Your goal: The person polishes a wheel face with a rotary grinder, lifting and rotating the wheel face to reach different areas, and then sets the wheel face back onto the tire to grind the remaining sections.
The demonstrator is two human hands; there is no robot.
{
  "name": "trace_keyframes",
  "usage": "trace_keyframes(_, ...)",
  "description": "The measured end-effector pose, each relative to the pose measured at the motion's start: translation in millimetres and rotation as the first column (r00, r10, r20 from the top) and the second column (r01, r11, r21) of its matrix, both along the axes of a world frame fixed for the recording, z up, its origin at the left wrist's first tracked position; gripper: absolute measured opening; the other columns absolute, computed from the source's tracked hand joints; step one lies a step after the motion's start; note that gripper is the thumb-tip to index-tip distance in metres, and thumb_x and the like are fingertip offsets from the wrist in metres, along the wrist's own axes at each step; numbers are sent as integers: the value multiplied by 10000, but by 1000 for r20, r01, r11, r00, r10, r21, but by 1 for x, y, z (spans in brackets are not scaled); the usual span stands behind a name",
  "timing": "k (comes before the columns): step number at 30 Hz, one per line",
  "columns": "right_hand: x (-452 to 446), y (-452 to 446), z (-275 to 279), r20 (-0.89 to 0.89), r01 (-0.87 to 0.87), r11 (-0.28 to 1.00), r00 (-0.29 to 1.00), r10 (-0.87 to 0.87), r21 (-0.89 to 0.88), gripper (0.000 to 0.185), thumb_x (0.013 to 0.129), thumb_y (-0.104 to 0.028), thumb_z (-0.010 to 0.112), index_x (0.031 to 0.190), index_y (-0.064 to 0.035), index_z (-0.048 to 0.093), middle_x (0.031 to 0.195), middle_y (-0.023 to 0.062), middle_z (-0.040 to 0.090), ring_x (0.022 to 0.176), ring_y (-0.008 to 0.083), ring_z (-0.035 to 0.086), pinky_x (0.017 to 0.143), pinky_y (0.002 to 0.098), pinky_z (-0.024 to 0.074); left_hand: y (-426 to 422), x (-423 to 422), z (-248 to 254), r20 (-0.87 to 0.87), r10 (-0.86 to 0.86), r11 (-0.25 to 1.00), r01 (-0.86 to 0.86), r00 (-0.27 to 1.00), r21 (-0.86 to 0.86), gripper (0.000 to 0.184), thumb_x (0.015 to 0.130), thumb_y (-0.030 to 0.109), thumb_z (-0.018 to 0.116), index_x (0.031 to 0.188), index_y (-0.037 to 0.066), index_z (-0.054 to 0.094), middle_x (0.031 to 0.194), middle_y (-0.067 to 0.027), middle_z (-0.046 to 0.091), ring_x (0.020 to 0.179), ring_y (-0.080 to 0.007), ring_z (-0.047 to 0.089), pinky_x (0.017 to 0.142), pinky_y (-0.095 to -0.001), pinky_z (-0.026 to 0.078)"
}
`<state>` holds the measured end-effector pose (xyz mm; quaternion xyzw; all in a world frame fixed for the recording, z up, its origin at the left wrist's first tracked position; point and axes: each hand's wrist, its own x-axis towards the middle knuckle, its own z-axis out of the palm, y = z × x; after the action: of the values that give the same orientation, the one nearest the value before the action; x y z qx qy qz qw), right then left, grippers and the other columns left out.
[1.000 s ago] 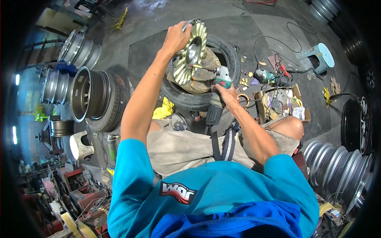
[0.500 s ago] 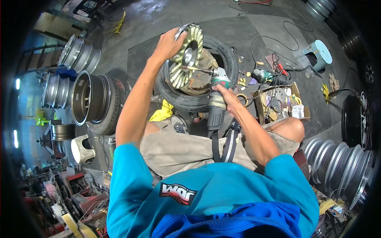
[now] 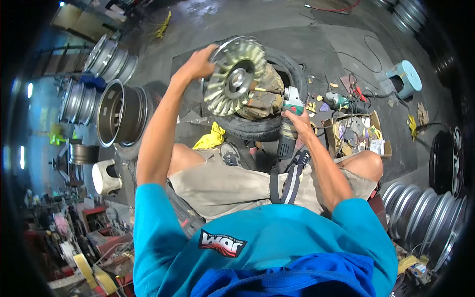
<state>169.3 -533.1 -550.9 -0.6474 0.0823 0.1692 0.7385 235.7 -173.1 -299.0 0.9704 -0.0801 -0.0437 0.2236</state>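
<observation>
My left hand (image 3: 197, 64) is closed on the rim edge of a round, many-spoked wheel face (image 3: 222, 99), metallic with pale yellowish spokes, held tilted above a tyre. In my right hand (image 3: 300, 122) is an angle grinder (image 3: 293, 98) with a green and silver head and a dark body. From its head a thin shaft points left, its pale tip close to the wheel face near the hub. Whether the tip touches, I cannot tell. Beneath them the tyre (image 3: 247, 132) lies flat, with crumpled brown cloth (image 3: 269, 101) on it.
A second power tool (image 3: 341, 101) with cables lies at the right, beside a cardboard box (image 3: 387, 147) of small items. A blue stool (image 3: 409, 79) stands beyond. Yellow cloth (image 3: 211, 137) lies near my foot. Wheel rims (image 3: 113, 116) stand left, and more rims (image 3: 420, 213) lie right.
The wheel face has turned to show more of its front and shifted slightly right and down in view. The grinder also sits farther right. Both hands keep their hold.
</observation>
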Motion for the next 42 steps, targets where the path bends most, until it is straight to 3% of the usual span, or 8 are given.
trace_keyframes(3,1,9,-8,114,45,989,993,-30,-138,757,673,-290,904,1267,11,543,1148,136,677,1013,229,659,890,372,544,-22,25,4,26,45,996,-47,999,80,519,878,192,635,1382,90,559,1103,-217,724,988,-346,713,855,-435,532)
trace_keyframes(7,8,20,-9,123,140,955,986,-111,-263,1078,658,-375,903,1454,140,391,1293,243,623,1168,306,625,1010,371,495,-51,34,-31,334,59,995,-82,941,57,362,953,265,581,1230,36,622,995,-276,702,970,-468,671,851,-493,515)
trace_keyframes(11,11,25,17,139,162,877,984,-110,-452,1235,656,-417,907,1518,180,255,1456,335,491,1358,381,512,1146,389,402,-62,36,-39,412,192,978,-138,891,-155,249,970,187,513,1093,-8,607,1068,-297,678,1038,-505,631,890,-566,495)
trace_keyframes(15,22,37,18,176,212,856,974,-144,-472,1258,660,-424,908,1528,180,227,1493,353,446,1406,398,463,1178,400,368,-60,29,-35,391,198,967,-113,899,-229,248,957,176,531,1080,-27,602,1024,-331,676,996,-526,637,877,-581,490)
trace_keyframes(22,25,49,33,363,392,776,904,-226,-494,1010,673,-346,921,1387,136,392,1292,317,584,1215,417,596,1047,442,464,-67,48,-39,376,232,971,-188,897,-150,271,935,156,503,1011,-79,615,975,-360,680,973,-553,642,894,-592,502)
trace_keyframes(25,23,40,38,262,282,817,951,-167,-503,1029,670,-348,927,1406,128,387,1305,313,585,1217,414,597,1045,442,465,-68,55,-38,357,251,967,-217,900,-133,287,930,157,496,1000,-92,622,994,-369,680,987,-559,645,912,-590,505)
trace_keyframes(32,30,43,25,349,389,770,909,-230,-506,1060,653,-367,937,1422,121,394,1283,309,608,1181,415,619,1026,447,480,-77,57,-34,305,260,966,-244,916,-89,363,941,190,483,1109,-98,627,1029,-393,664,1033,-552,638,960,-582,483)
trace_keyframes(42,42,34,13,330,354,808,920,-211,-471,1055,634,-373,938,1406,123,417,1363,311,545,1278,417,547,1088,447,437,-83,62,-34,325,255,967,-251,911,-54,313,942,179,504,1033,-91,633,1046,-359,691,1017,-544,660,944,-577,513)
